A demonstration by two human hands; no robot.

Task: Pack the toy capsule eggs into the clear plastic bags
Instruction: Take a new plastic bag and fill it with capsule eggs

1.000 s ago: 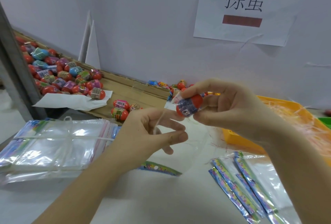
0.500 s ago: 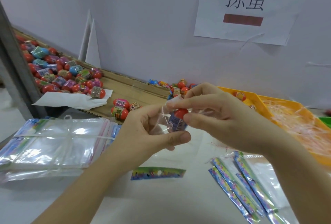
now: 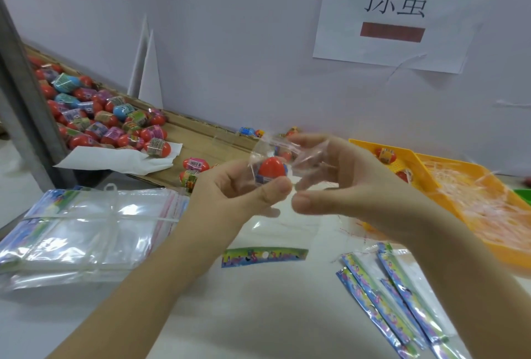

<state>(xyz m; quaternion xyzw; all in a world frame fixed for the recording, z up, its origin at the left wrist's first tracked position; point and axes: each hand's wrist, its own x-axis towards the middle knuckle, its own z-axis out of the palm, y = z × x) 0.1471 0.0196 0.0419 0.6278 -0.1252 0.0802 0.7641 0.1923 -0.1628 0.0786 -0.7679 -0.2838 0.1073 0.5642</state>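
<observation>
1. The desk (image 3: 258, 324) carried everything. Along its far left ran a cardboard tray (image 3: 201, 134) holding a heap of loose capsule eggs (image 3: 100, 120).
2. At the right, an orange tray (image 3: 425, 160) held pale shredded strips (image 3: 474, 200) and a couple of eggs at its far end.
3. A tied bundle of clear bags (image 3: 86, 229) lay at the left, spare bags (image 3: 402, 301) fanned out at lower right, and one flat bag (image 3: 264, 255) lay between them.
4. Above the desk, the left hand (image 3: 238, 198) curled its fingers round the red egg (image 3: 271, 167) through the clear bag (image 3: 290, 149). The right hand (image 3: 353, 186) gripped the bag's loose film with curled fingers.
5. The egg appeared to sit inside the bag, so the seating step looked nearly done. The next move probably called for settling the egg at the bottom and closing the mouth without letting the film slip.
</observation>
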